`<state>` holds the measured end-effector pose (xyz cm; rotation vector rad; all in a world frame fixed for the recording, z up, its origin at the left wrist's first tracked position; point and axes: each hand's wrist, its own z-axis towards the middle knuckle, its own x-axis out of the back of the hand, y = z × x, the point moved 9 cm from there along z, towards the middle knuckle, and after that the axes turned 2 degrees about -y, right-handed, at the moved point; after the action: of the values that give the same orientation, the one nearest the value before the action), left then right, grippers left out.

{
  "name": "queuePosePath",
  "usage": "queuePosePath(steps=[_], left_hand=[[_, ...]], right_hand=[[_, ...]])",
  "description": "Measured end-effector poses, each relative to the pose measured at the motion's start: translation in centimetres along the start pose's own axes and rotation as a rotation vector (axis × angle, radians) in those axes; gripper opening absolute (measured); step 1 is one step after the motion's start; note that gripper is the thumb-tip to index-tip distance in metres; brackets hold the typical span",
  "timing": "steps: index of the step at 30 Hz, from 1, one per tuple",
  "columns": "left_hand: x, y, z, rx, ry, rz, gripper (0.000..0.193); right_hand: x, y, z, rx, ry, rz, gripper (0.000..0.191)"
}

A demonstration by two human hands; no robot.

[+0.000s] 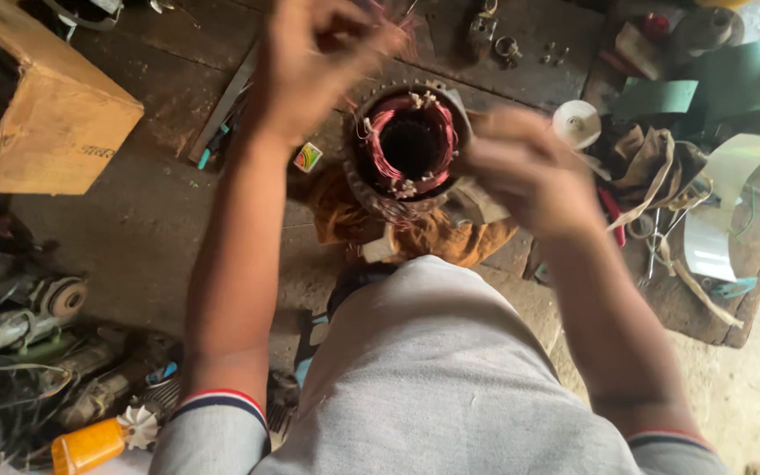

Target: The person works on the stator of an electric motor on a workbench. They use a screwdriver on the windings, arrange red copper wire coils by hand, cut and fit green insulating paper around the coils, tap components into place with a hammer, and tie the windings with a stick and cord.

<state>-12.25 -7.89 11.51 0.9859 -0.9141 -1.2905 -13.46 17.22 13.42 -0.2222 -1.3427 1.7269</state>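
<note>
Nearest the camera is the person's grey shirt (pixel 437 378), its sleeve cuffs striped red, white and dark. By the near left side, on the floor, lie an orange-bodied tool with a small white fan (pixel 103 440) and a heap of grey motor parts and wires (pixel 19 325).

Further out, at the near edge of the dark wooden counter (pixel 151 211), a motor stator (pixel 408 148) stands on an orange cloth (pixel 415 233), its open end facing up. Reddish copper windings line its bore, with white strips poking out between them.

The right hand (pixel 528 171) is just beside the stator's right rim, fingers curled together; it is blurred, and I cannot tell what, if anything, it pinches. The left hand (pixel 310 62) is raised beyond the stator's far left rim, fingers bent and drawn in around thin reddish wire strands (pixel 398 31), though blur hides the exact grip.

To the right of the stator lie a white tape roll (pixel 577 123), scissors (pixel 653 237) and green and pale sheets (pixel 732 84). At the far left corner sits a cardboard box (pixel 46 123). Small metal fittings (pixel 494 40) lie along the far edge.
</note>
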Motion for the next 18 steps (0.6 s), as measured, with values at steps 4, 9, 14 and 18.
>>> queuePosePath(steps=[4,9,14,18], left_hand=[[2.5,-2.1,-2.4,0.145,0.123,-0.611,0.048],[-0.5,2.5,-4.2,-0.027,-0.102,-0.372,0.056],[-8.2,9.6,-4.9,-0.415,-0.482,0.659,0.066],[-12.3,9.8,-2.0,-0.433,-0.486,0.956,0.039]], right_hand=[[2.5,3.2,-7.7,0.012,0.07,1.107,0.028],[0.1,1.7,-12.5,-0.123,0.148,0.73,0.023],[-1.5,-3.8,-9.1,-0.312,0.184,0.498,0.037],[-4.2,-3.6,-7.4,-0.426,0.109,0.339,0.038]])
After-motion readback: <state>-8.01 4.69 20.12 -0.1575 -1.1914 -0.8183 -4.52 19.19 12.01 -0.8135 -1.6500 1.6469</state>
